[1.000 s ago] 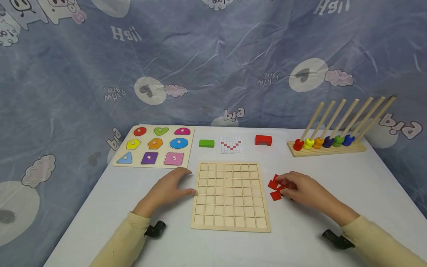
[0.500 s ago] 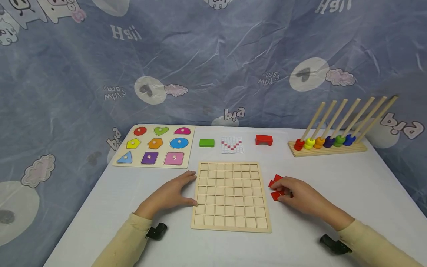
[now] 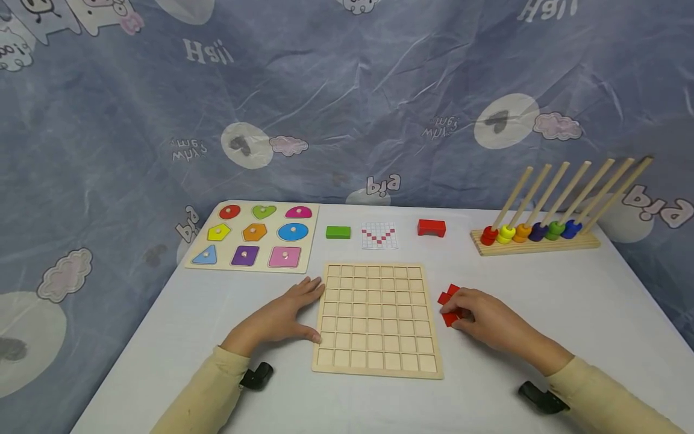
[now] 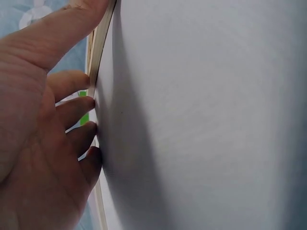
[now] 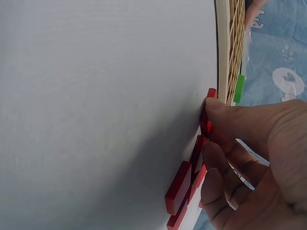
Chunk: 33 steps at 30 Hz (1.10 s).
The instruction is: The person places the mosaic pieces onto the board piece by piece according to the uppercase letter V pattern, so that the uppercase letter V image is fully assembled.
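Observation:
A pale wooden grid board [image 3: 374, 327] lies in the middle of the white table, its squares bare. Along its left edge rests my left hand [image 3: 278, 317], thumb and fingers spread and touching the rim; the left wrist view shows the fingertips against the board's side [image 4: 98, 45]. To the right of the board, my right hand [image 3: 490, 316] pinches a red square tile [image 5: 211, 92] between thumb and forefinger, low over the table. Several more red tiles [image 5: 178, 188] lie in a loose cluster under and beside its other fingers, partly hidden by them in the head view.
Behind the board lie a green block [image 3: 338, 232], a pattern card [image 3: 379, 235] with red squares in a V, and a red arch block [image 3: 431, 228]. A shape puzzle [image 3: 252, 251] is at back left; a rod stacker with coloured beads [image 3: 537, 245] stands back right.
My left hand has spread wider and come up against the board's left edge. My right hand has shifted slightly over the red tiles and its thumb and forefinger have closed on one.

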{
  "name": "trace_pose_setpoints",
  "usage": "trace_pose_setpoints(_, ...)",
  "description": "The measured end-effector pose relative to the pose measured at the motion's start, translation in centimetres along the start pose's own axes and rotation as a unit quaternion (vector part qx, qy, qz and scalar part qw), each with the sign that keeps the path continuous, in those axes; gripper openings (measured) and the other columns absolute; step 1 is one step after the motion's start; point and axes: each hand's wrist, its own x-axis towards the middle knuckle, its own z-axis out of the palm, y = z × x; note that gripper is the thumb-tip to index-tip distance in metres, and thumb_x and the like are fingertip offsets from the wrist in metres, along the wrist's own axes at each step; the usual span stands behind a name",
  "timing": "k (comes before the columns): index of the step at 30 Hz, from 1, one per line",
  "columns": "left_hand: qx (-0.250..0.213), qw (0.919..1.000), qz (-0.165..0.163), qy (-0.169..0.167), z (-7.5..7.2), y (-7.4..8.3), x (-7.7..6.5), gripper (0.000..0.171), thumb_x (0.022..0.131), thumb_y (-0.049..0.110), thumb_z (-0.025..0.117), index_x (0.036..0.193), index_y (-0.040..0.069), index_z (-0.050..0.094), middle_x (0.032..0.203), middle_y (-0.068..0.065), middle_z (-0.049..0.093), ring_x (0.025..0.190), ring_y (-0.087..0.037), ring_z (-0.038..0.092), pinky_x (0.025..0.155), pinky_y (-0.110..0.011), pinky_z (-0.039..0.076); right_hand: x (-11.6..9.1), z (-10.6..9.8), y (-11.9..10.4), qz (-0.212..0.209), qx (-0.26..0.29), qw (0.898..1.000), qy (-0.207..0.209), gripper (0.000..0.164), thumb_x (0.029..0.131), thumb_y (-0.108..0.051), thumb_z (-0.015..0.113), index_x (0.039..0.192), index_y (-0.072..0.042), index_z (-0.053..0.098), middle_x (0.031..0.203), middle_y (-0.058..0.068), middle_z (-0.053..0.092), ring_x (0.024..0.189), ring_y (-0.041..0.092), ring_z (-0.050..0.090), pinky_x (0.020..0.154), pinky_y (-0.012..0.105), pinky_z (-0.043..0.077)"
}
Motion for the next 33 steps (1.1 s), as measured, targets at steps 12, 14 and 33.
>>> trace_pose_setpoints(12, -0.009, 1.0000, 0.003, -0.002, 0.09, 0.00, -0.12, 0.109, 0.073, 0.053, 0.088, 0.161, 0.018, 0.034, 0.169, -0.001, 0.020, 0.157, -0.029, 0.007, 0.124, -0.053, 0.017, 0.12, 0.04, 0.20, -0.006, 0.016, 1.000, 0.000, 0.031, 0.082, -0.009, 0.085, 0.106, -0.022, 0.071, 0.100, -0.010, 0.061, 0.084, 0.008, 0.052, 0.071, 0.024, 0.051)
trace_pose_setpoints(14, -0.009, 0.9999, 0.002, -0.004, 0.07, 0.01, -0.12, 0.110, 0.073, 0.054, 0.088, 0.161, 0.019, 0.033, 0.169, -0.001, 0.020, 0.157, -0.029, 0.006, 0.124, -0.054, 0.016, 0.16, 0.09, 0.21, -0.007, 0.016, 1.000, -0.004, 0.031, 0.082, -0.010, 0.085, 0.106, -0.022, 0.070, 0.100, -0.010, 0.061, 0.084, 0.009, 0.053, 0.071, 0.025, 0.052)
trace_pose_setpoints(33, 0.020, 0.9995, -0.015, -0.018, 0.12, 0.33, 0.24, 0.112, 0.073, 0.054, 0.086, 0.162, 0.020, 0.029, 0.169, 0.001, 0.017, 0.157, -0.026, 0.006, 0.126, -0.047, 0.013, 0.31, 0.15, 0.23, -0.002, 0.031, 0.999, -0.030, 0.031, 0.085, -0.016, 0.084, 0.107, -0.026, 0.064, 0.081, -0.014, 0.055, 0.075, 0.006, 0.050, 0.063, 0.023, 0.046)
